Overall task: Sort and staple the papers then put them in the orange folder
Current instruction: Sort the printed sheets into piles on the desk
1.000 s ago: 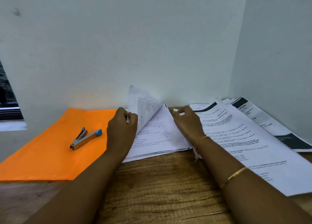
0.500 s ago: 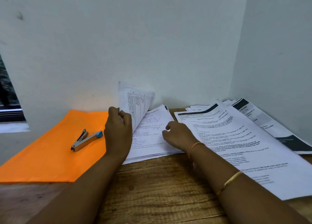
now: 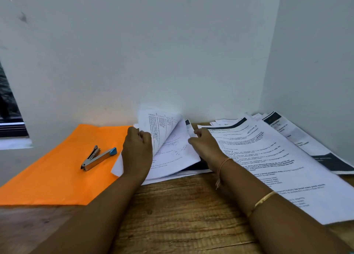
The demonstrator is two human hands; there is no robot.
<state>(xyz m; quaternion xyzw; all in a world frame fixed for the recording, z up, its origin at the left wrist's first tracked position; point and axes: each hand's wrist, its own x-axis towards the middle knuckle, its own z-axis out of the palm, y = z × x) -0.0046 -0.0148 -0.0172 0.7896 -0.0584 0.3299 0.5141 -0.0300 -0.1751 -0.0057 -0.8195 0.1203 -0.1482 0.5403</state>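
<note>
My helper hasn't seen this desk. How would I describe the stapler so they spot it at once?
Find the orange folder at the left of the table. The stapler lies on it: silver with a blue end, unlike the white papers.

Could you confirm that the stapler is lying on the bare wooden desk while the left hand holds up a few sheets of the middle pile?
Not quite: the stapler lies on the orange folder, not on the bare wooden desk, as the head view shows. The rest holds: the left hand holds up a few sheets of the middle pile.
</note>
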